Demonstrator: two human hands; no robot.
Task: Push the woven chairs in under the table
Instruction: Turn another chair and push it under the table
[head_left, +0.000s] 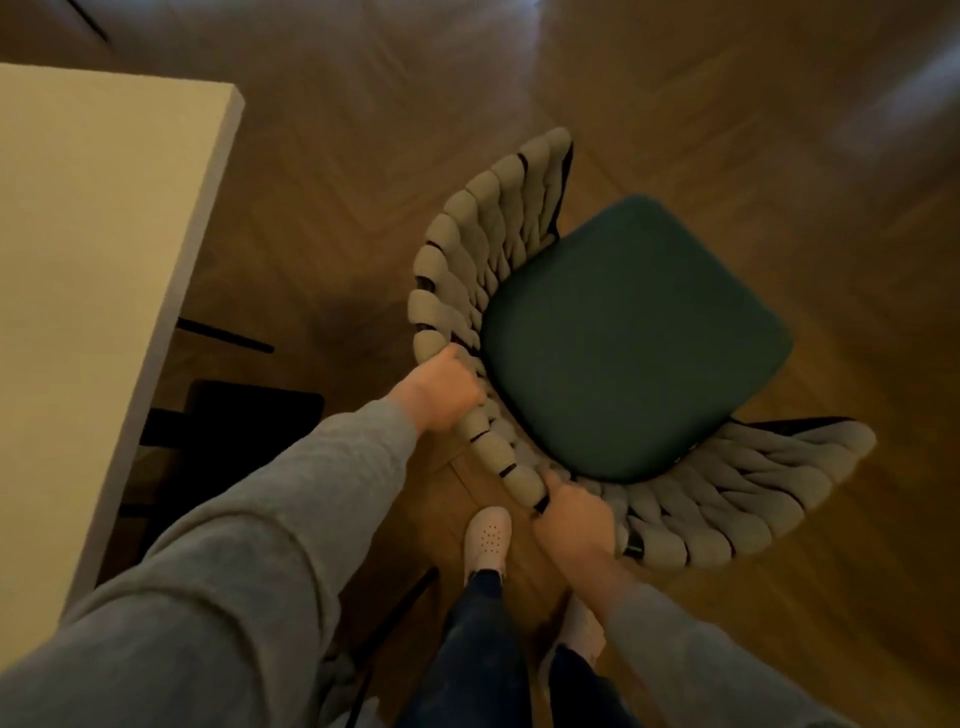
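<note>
Chair (597, 374) stands on the wood floor (363, 156) to the right of the table (104, 234), out in the open w/ a strip of bare floor btwn them. No part of it is under the tabletop. Its dark green seat cushion (649, 312) sits in the middle, & the pale woven back (457, 244) curves round the cushion's near & left sides, wrapped on a black frame. The back is turned toward the person; the seat points away, to the upper right.

L hand (447, 389) is clamped on the top rim of the woven back, on the left part of the curve, fingers curled over the rim. R hand (576, 525) grips the same rim further round, on the near side. The hands are apart, w/ a stretch of woven rim btwn them. Both arms are in grey sleeves (291, 519).

Just below the rim, btwn the hands, a pale shoe (488, 540) w/ small holes is on the floor, dark jeans (478, 634) above it. A 2nd shoe is mostly hidden behind the right arm.

Tabletop is pale, its corner at upper left. Under its near edge there is a dark shape (254, 410) & thin black bars, too dim to make out.
</note>
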